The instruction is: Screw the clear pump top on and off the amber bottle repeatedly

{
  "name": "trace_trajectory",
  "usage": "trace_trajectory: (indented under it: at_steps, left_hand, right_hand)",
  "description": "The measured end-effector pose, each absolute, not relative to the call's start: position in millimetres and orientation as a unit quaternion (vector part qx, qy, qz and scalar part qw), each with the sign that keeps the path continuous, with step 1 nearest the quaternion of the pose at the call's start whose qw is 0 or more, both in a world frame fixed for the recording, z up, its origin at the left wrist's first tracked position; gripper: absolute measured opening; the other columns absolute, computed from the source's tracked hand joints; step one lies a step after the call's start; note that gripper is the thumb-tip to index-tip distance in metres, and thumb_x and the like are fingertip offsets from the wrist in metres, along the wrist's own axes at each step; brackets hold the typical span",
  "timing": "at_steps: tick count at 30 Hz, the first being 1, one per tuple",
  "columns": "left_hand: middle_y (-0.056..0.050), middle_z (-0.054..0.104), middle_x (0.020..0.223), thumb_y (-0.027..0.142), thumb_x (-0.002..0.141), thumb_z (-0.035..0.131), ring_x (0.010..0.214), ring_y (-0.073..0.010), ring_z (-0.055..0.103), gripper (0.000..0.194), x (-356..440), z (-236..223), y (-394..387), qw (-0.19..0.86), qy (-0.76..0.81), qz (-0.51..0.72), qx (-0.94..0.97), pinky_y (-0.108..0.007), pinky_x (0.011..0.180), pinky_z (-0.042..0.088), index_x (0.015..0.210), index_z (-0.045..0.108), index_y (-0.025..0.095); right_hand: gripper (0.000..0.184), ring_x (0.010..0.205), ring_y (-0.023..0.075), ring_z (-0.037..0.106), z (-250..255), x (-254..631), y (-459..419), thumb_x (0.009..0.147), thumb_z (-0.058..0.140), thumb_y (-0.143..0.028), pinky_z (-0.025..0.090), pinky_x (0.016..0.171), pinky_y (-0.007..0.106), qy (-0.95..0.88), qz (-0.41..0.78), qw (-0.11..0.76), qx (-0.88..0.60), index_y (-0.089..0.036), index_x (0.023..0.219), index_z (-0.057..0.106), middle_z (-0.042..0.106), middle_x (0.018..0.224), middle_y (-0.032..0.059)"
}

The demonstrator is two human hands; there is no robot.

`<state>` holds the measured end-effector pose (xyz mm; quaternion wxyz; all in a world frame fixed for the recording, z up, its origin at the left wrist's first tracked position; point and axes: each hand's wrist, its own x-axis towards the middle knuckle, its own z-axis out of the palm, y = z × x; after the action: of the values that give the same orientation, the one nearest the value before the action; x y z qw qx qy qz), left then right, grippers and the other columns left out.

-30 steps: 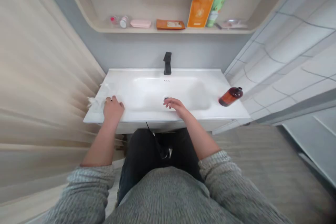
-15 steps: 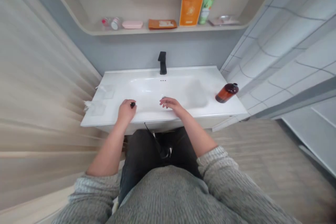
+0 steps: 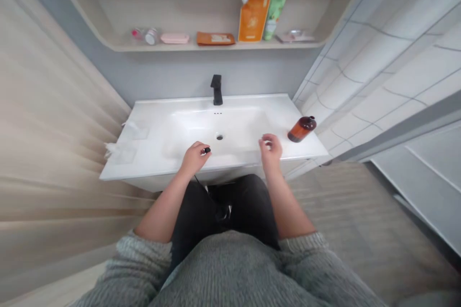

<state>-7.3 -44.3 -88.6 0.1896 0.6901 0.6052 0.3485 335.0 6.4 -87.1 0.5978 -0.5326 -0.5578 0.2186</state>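
Observation:
My left hand (image 3: 194, 157) is closed over the front of the sink, pinching a small black cap (image 3: 206, 150) between thumb and fingertips. Over the right part of the white basin (image 3: 237, 127) is my right hand (image 3: 271, 149), its fingers loosely curled with a gap inside and nothing visible held. Just right of that hand, an amber bottle (image 3: 301, 129) stands on the counter with a dark, narrow neck. A round drain (image 3: 219, 137) shows between the hands.
A black faucet (image 3: 216, 90) rises behind the basin. Clear packs with white tissue (image 3: 124, 149) lie on the left counter. Above, a shelf (image 3: 144, 49) holds an orange pouch (image 3: 254, 18), a green tube (image 3: 275, 15), an orange packet (image 3: 215, 38) and a pink case (image 3: 175, 38).
My left hand has moved right with the black cap. My right hand has moved right, towards the bottle, its fingers now curled. The drain has come into view.

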Motion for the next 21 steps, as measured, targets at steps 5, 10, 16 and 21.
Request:
trace_trajectory:
  at_steps: [5,10,16,21]
  left_hand:
    - [-0.006,0.080,0.105,0.034,0.088,0.083,0.083,-0.0207,0.073,0.022,-12.1,-91.9,-39.9,0.218,0.623,0.388,0.643,-0.038,0.091,0.062,0.107,0.086,0.024]
    - [-0.003,0.079,0.088,0.037,0.083,0.086,0.078,-0.0214,0.071,0.027,-16.9,-92.7,-39.0,0.262,0.637,0.424,0.588,-0.037,0.086,0.060,0.107,0.086,0.024]
    - [-0.002,0.078,0.081,0.043,0.079,0.085,0.074,-0.0204,0.069,0.036,-22.5,-91.9,-37.3,0.315,0.626,0.467,0.539,-0.034,0.076,0.055,0.109,0.086,0.022]
    - [-0.002,0.077,0.081,0.046,0.078,0.085,0.075,-0.0215,0.069,0.037,-23.4,-95.8,-35.6,0.319,0.620,0.475,0.538,-0.036,0.079,0.055,0.107,0.087,0.023]
  right_hand:
    - [0.090,0.147,0.0384,0.055,-96.6,454.3,23.0,0.082,0.082,-0.057,0.054,0.116,0.059,-0.449,0.013,0.609,-0.653,-0.024,0.157,0.045,0.050,0.158,0.0185]
    - [0.128,0.158,0.0457,0.048,-99.0,502.9,67.9,0.068,0.093,-0.061,0.049,0.125,0.066,-0.458,0.099,0.580,-0.666,-0.023,0.171,0.027,0.037,0.172,0.0256]
    - [0.108,0.131,0.0361,0.070,-102.3,507.7,102.0,0.063,0.094,-0.050,0.054,0.120,0.061,-0.466,0.146,0.570,-0.661,-0.024,0.156,0.047,0.067,0.146,0.0162]
    - [0.075,0.114,0.0321,0.074,-99.9,505.0,101.2,0.064,0.091,-0.047,0.057,0.112,0.057,-0.434,0.130,0.562,-0.692,-0.024,0.129,0.060,0.074,0.124,0.0093]
